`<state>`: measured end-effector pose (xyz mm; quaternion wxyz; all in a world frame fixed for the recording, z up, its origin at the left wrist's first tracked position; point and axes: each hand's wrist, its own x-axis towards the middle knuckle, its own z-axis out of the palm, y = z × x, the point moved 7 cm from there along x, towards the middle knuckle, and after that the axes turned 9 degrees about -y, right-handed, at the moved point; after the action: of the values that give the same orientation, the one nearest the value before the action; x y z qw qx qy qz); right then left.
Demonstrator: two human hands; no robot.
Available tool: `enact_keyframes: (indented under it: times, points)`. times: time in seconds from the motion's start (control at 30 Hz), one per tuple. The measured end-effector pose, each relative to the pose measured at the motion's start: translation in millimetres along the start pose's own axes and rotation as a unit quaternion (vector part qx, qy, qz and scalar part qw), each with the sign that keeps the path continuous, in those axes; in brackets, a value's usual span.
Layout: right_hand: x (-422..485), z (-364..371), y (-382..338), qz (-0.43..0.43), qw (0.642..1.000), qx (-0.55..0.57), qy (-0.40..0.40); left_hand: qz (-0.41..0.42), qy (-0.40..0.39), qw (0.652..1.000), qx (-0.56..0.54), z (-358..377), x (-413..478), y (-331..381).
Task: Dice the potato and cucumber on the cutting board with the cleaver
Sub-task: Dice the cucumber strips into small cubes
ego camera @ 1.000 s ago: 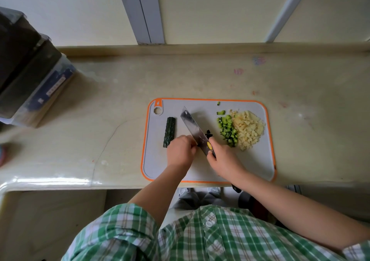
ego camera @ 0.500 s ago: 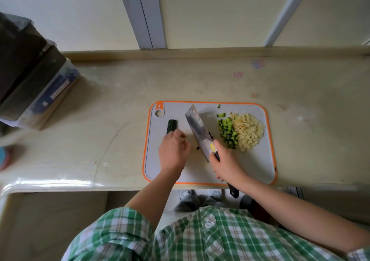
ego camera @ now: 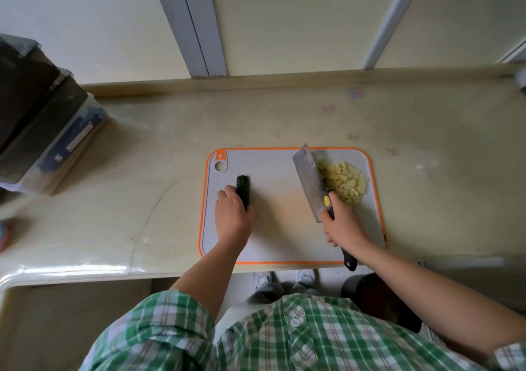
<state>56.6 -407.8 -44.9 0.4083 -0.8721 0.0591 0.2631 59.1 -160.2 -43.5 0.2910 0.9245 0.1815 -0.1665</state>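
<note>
Counter: we see a pale beige stone counter [ego camera: 284, 120], glossy along its near left edge.
Board: a grey cutting board [ego camera: 280, 200] with an orange rim lies flat by the near edge.
Left: a dark box [ego camera: 42, 131] (we cannot make out its contents).
Far right: faint pink and blue stains [ego camera: 355, 93].

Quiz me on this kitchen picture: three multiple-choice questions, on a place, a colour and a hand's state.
1. Where does the cucumber piece lie?
A) on the cutting board's left part
B) on the counter
C) on the potato pile

2. What colour is the board's rim?
A) blue
B) orange
C) green

3. What is the right hand doing?
A) lying flat
B) holding a potato
C) gripping the cleaver

Answers: 1 A, the left hand holds it there. 2 B, an orange line edges the grey board. 3 C, fingers wrap the black handle.
</note>
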Motion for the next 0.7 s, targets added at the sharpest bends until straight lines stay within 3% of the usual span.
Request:
enact_keyframes:
  times: [0.17,0.33,0.53,0.7]
  points:
    - [-1.0,0.1,-11.0,-0.013,1.000,0.002,0.015,0.030,-0.054,0.998,-0.019,16.5,-4.5,17.6]
    - [-7.6,22.8,-16.3,-0.030,0.997,-0.039,-0.053,0.031,-0.087,0.995,-0.046,27.4,-6.9,26.9]
    - [-4.3,0.0,-14.7,0.003,0.999,-0.021,0.042,0.027,-0.108,0.994,-0.023,27.2,-4.0,23.7]
    - [-7.0,17.6,-26.3,-0.033,0.995,-0.084,-0.033,0.034,-0.109,0.993,-0.017,27.7,-1.0,26.9]
